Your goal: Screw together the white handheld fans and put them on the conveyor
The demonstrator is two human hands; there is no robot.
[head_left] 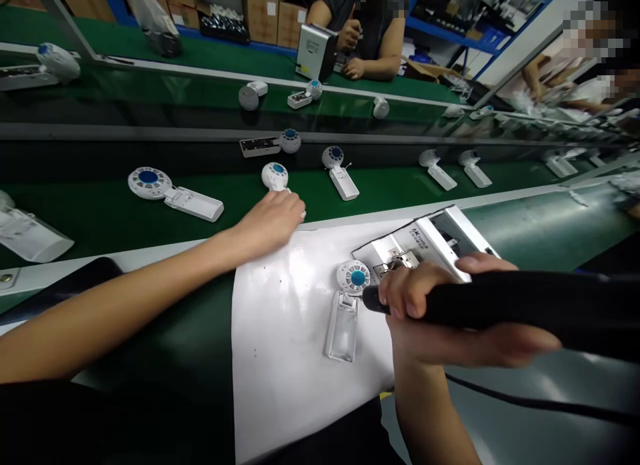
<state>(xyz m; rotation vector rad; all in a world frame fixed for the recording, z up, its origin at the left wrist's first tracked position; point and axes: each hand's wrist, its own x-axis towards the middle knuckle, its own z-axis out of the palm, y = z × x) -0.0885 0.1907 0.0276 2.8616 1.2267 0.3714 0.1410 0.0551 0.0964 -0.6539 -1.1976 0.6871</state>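
My right hand (425,305) is closed around a black electric screwdriver (500,308), its tip pointing left. Just left of the tip, a white fan-like housing (343,328) with a round vented head and blue centre lies on the white sheet (270,358). Over on the belt's near edge, my left hand (273,225) is closed over the lower part of a similar white housing (275,176); its fingers hide the handle. Behind the screwdriver stands a metal screw feeder box (420,242), partly covered by my right hand.
More white housings, such as this one (150,184) and another (341,175), lie along the green belt (240,205). A metal rail (200,130) runs behind them. Across the line sits a co-worker (370,45) near a box-shaped machine (315,52). A black cable (530,404) trails at lower right.
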